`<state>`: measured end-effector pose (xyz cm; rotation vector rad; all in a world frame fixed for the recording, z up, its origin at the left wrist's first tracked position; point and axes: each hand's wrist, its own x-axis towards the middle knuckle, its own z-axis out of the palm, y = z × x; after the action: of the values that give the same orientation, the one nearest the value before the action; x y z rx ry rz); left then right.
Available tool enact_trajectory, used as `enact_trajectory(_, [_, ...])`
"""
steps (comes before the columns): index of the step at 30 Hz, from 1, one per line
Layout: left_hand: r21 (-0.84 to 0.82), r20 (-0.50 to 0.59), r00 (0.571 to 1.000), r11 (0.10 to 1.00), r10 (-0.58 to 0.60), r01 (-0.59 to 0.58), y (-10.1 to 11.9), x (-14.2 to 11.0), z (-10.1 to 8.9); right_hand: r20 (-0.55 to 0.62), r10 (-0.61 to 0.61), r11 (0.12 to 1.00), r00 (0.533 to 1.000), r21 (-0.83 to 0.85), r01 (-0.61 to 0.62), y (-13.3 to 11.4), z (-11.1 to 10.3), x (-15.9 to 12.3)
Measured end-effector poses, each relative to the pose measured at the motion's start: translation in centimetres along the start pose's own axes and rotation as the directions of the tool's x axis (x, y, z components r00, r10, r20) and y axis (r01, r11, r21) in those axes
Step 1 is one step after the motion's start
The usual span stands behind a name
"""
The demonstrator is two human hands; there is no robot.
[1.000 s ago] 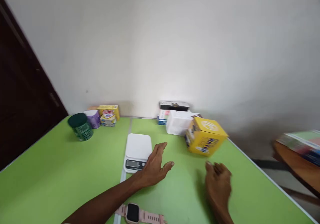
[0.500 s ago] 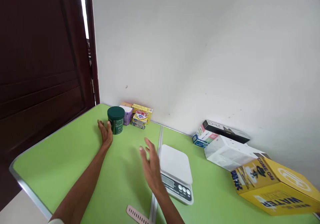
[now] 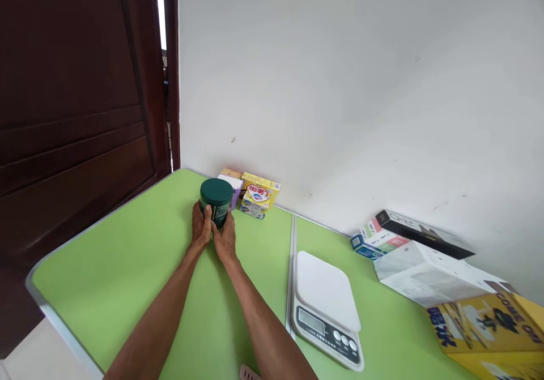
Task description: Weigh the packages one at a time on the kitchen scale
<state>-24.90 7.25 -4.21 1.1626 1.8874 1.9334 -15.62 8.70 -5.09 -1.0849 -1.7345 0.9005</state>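
Note:
A dark green canister with a green lid (image 3: 216,193) stands upright near the far left of the green table (image 3: 140,255). My left hand (image 3: 200,226) is wrapped round its left side, the thumb on the front. From the right, my right hand (image 3: 225,238) grips the canister's lower front and side; the fingers behind it are hidden. Just beyond it are a purple and white box (image 3: 233,190), partly covered by the canister, and a yellow box (image 3: 270,190) with a smaller box (image 3: 254,205) in front.
A white digital kitchen scale (image 3: 327,306) lies right of the table's seam. Along the wall at right are a black box (image 3: 425,235), white boxes (image 3: 429,272) and a yellow carton (image 3: 484,323). A pink strap (image 3: 249,372) shows at the bottom edge. A dark door (image 3: 72,85) is at left.
My right hand has moved from beside the scale to the canister and closed on it. My left hand has closed round the canister too. The view has shifted slightly.

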Motion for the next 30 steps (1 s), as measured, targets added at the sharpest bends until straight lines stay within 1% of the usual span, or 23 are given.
enact_trajectory(4, [0.031,0.055,0.998,0.999,-0.011,0.009,1.3,-2.1,-0.5,-0.033,-0.019,1.000,0.999,0.017,0.019,0.1,-1.4,-1.6])
enact_trajectory(8, [0.137,0.105,0.993,0.990,-0.046,0.031,3.2,-4.4,-1.0,-0.066,0.001,1.000,0.998,-0.007,-0.001,-0.3,-3.7,-3.9])
enact_trajectory(10, [0.170,0.105,0.994,0.985,-0.032,0.014,4.6,-5.8,-1.0,-0.088,-0.010,1.000,0.996,-0.017,0.008,-0.8,-5.3,-5.4])
enact_trajectory(12, [0.178,0.110,0.994,0.983,0.013,-0.032,6.4,-7.2,-0.9,-0.120,-0.057,0.998,0.991,-0.013,0.056,-1.4,-7.3,-6.9])
enact_trajectory(15, [0.145,0.139,0.985,0.982,0.099,-0.119,9.6,-9.6,0.0,-0.180,-0.152,0.988,0.972,-0.001,0.154,-2.8,-11.3,-9.2])
enact_trajectory(17, [0.099,0.177,0.975,0.983,0.137,-0.156,12.1,-11.3,1.2,-0.240,-0.181,0.983,0.954,-0.009,0.184,-3.7,-14.5,-10.6])
enact_trajectory(20, [-0.007,0.286,0.940,0.981,0.185,-0.191,15.3,-13.7,4.1,-0.336,-0.174,0.985,0.926,-0.081,0.155,-3.9,-19.7,-12.1])
enact_trajectory(22, [-0.055,0.350,0.914,0.979,0.204,-0.197,16.7,-15.2,6.4,-0.379,-0.154,0.984,0.913,-0.144,0.106,-3.2,-22.9,-12.8])
enact_trajectory(24, [-0.067,0.390,0.898,0.978,0.206,-0.195,17.4,-16.6,8.6,-0.411,-0.123,0.981,0.903,-0.189,0.048,-1.9,-25.5,-13.4])
enact_trajectory(27, [-0.054,0.428,0.880,0.978,0.203,-0.200,17.4,-18.1,11.2,-0.433,-0.092,0.973,0.896,-0.232,-0.012,0.4,-27.9,-14.0])
enact_trajectory(30, [-0.012,0.452,0.873,0.980,0.182,-0.199,16.7,-18.9,12.5,-0.431,-0.087,0.964,0.898,-0.265,-0.033,2.2,-28.7,-14.1])
